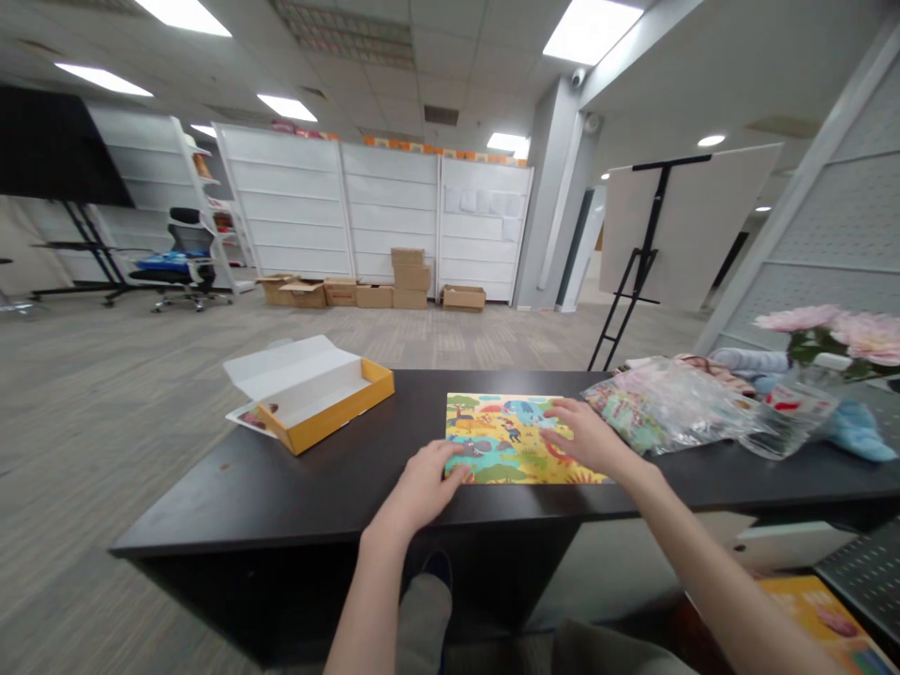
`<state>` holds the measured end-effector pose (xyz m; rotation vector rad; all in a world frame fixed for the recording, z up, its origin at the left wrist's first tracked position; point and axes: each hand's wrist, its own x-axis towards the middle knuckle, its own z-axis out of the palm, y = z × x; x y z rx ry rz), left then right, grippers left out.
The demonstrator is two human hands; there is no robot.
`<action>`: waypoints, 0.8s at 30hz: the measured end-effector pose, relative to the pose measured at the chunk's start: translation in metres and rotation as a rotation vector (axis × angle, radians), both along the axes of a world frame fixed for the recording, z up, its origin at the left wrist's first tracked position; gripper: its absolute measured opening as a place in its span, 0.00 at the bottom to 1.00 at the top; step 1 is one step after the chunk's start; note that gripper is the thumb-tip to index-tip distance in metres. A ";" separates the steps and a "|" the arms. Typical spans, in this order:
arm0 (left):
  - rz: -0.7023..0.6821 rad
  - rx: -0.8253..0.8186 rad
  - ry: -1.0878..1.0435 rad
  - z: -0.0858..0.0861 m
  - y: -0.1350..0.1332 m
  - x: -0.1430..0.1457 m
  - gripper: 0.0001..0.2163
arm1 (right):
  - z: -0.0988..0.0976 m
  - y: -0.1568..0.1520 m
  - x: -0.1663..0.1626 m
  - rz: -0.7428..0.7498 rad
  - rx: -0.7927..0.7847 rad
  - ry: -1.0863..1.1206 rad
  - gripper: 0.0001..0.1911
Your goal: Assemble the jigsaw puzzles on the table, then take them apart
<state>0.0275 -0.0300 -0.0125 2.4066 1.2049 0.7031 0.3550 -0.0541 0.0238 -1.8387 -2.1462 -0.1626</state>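
A colourful jigsaw puzzle picture [510, 427] with animals lies flat on the black table [295, 487]. My left hand [422, 483] rests at its near left corner, fingers curled down onto the edge. My right hand [587, 433] lies flat on the puzzle's right part, fingers stretched out to the left. Neither hand holds anything lifted off the table.
An open yellow box [327, 394] with a white lid flap sits at the table's left. Clear plastic bags [696, 403] with printed items, pink flowers [830, 328] and a blue soft thing [858, 431] crowd the right. An easel board [675, 220], cardboard boxes [412, 281] and an office chair [183, 258] stand beyond.
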 end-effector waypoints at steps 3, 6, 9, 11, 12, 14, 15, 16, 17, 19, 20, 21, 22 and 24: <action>0.284 0.182 -0.050 -0.004 0.025 -0.043 0.15 | -0.026 -0.012 -0.049 0.112 -0.158 0.163 0.33; 0.581 0.351 0.031 -0.006 0.043 -0.086 0.16 | -0.040 -0.023 -0.073 0.098 -0.250 0.216 0.44; 0.741 0.403 0.124 -0.004 0.055 -0.114 0.20 | -0.046 -0.026 -0.077 0.069 -0.251 0.207 0.44; 0.794 0.370 0.186 -0.002 0.062 -0.122 0.23 | -0.046 -0.027 -0.074 0.069 -0.236 0.213 0.41; 0.807 0.340 0.219 -0.001 0.066 -0.123 0.23 | -0.046 -0.026 -0.072 0.071 -0.229 0.219 0.40; 0.806 0.271 0.294 0.000 0.072 -0.123 0.24 | -0.046 -0.026 -0.066 0.081 -0.220 0.230 0.39; 0.802 0.247 0.326 0.001 0.073 -0.122 0.24 | -0.047 -0.026 -0.063 0.088 -0.217 0.234 0.39; 0.799 0.233 0.353 0.001 0.074 -0.121 0.23 | -0.047 -0.026 -0.059 0.094 -0.215 0.237 0.39; 0.798 0.230 0.373 0.001 0.074 -0.120 0.23 | -0.047 -0.025 -0.056 0.098 -0.215 0.240 0.39; 0.792 0.241 0.390 0.001 0.070 -0.117 0.21 | -0.048 -0.025 -0.048 0.100 -0.218 0.247 0.39; 0.776 0.244 0.395 0.001 0.067 -0.115 0.21 | -0.048 -0.025 -0.045 0.101 -0.221 0.251 0.39; 0.751 0.244 0.397 0.001 0.064 -0.113 0.20 | -0.048 -0.024 -0.043 0.104 -0.224 0.256 0.39; 0.723 0.241 0.398 0.001 0.060 -0.111 0.19 | -0.047 -0.024 -0.041 0.109 -0.227 0.260 0.39; 0.678 0.233 0.397 0.001 0.053 -0.108 0.18 | -0.045 -0.022 -0.041 0.120 -0.229 0.265 0.38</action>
